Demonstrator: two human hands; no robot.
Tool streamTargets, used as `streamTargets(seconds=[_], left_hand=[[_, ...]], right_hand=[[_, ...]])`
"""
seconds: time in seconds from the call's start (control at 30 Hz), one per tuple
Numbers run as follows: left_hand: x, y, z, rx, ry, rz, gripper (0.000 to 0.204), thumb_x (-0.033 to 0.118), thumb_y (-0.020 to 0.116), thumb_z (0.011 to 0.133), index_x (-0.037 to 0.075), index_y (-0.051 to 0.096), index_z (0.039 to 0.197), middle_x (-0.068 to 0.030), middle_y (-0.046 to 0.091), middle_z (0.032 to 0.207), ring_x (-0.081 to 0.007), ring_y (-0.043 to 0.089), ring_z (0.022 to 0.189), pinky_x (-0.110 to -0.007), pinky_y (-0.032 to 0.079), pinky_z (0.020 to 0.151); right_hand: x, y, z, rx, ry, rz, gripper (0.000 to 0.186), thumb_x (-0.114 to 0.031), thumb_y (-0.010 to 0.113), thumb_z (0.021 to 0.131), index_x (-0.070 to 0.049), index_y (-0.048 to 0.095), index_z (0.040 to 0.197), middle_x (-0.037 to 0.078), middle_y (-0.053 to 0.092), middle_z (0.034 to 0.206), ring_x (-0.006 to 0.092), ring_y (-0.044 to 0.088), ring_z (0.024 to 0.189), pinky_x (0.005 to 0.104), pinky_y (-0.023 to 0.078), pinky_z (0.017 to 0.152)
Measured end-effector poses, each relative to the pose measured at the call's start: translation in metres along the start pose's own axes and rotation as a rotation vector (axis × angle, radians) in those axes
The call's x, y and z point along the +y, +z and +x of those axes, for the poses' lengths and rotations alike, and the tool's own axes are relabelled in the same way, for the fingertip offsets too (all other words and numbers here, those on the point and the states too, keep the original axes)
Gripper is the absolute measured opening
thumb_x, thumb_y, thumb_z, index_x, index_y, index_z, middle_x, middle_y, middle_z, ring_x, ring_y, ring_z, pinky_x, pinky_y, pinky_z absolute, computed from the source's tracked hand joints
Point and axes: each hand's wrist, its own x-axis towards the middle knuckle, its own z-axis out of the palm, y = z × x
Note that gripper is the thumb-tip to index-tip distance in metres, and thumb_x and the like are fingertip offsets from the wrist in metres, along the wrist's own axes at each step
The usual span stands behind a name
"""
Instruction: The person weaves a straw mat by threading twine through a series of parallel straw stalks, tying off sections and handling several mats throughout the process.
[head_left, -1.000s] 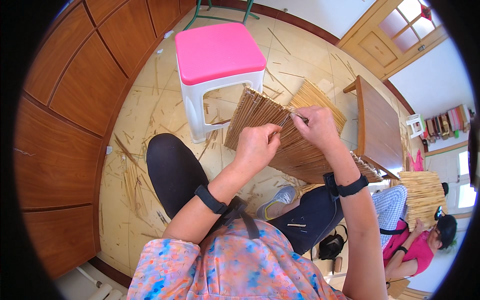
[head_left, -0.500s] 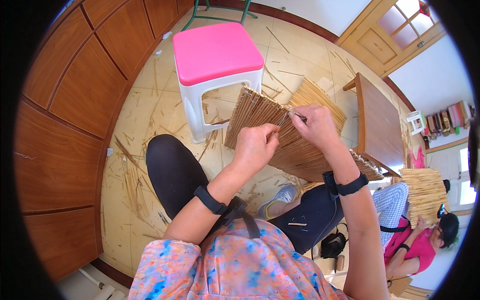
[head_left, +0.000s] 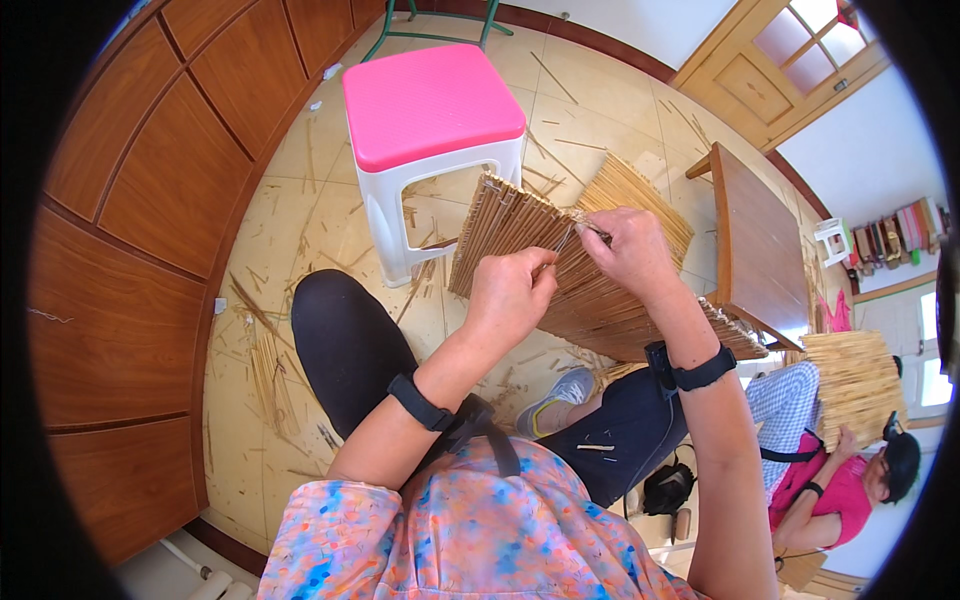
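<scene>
A mat of tied reed stalks (head_left: pixel 580 315) slants in front of me, its upper edge between my knees and the stool. My right hand (head_left: pixel 632 245) pinches that edge, thumb and fingers closed round the stalk ends. Just left of it and slightly lower, my left hand (head_left: pixel 508 292) is closed in a pinch over the mat's face. Between the two hands runs a thin strand (head_left: pixel 566 243), whose end goes into the left fingertips. The fingers hide the spot where it meets the mat.
A white stool with a pink seat (head_left: pixel 435 105) stands just beyond the mat. A low wooden table (head_left: pixel 760 250) is at the right. Wooden cabinets (head_left: pixel 120 290) line the left. Reed scraps (head_left: pixel 270 385) litter the tiled floor. A co-worker (head_left: pixel 835 490) holds another reed mat (head_left: pixel 855 385).
My hands and the mat have hardly moved. At the right, the co-worker's head and mat have shifted slightly.
</scene>
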Motion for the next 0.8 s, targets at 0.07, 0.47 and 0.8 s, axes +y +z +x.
streamTargets(seconds=[0.07, 0.47, 0.8], left_hand=[[0.000, 0.000, -0.001, 0.006, 0.005, 0.001, 0.020, 0.009, 0.066, 0.085, -0.001, 0.073, 0.100, -0.0157, 0.067, 0.068, -0.0192, 0.063, 0.054, -0.032, 0.049, 0.054], [-0.002, 0.010, -0.011, 0.069, -0.025, -0.008, 0.018, 0.009, 0.068, 0.085, -0.002, 0.072, 0.099, -0.0140, 0.066, 0.065, -0.0158, 0.059, 0.052, -0.031, 0.047, 0.052], [0.002, -0.009, -0.045, -0.049, -0.201, -0.236, 0.015, 0.007, 0.065, 0.091, -0.001, 0.070, 0.102, -0.0010, 0.055, 0.056, -0.0043, 0.048, 0.050, -0.023, 0.040, 0.047]], right_hand=[[0.000, 0.001, -0.001, 0.005, -0.003, 0.004, 0.013, -0.014, 0.069, 0.080, -0.002, 0.069, 0.076, 0.020, 0.063, 0.068, 0.0368, 0.063, 0.067, 0.0430, 0.051, 0.061], [-0.011, -0.004, -0.007, 0.031, -0.066, -0.012, 0.015, -0.016, 0.069, 0.080, -0.004, 0.065, 0.072, 0.017, 0.063, 0.067, 0.0358, 0.062, 0.067, 0.0449, 0.051, 0.061], [-0.047, -0.003, -0.037, 0.080, 0.018, -0.058, 0.013, -0.020, 0.074, 0.078, -0.009, 0.067, 0.078, 0.009, 0.065, 0.069, 0.0284, 0.064, 0.069, 0.0396, 0.052, 0.061]])
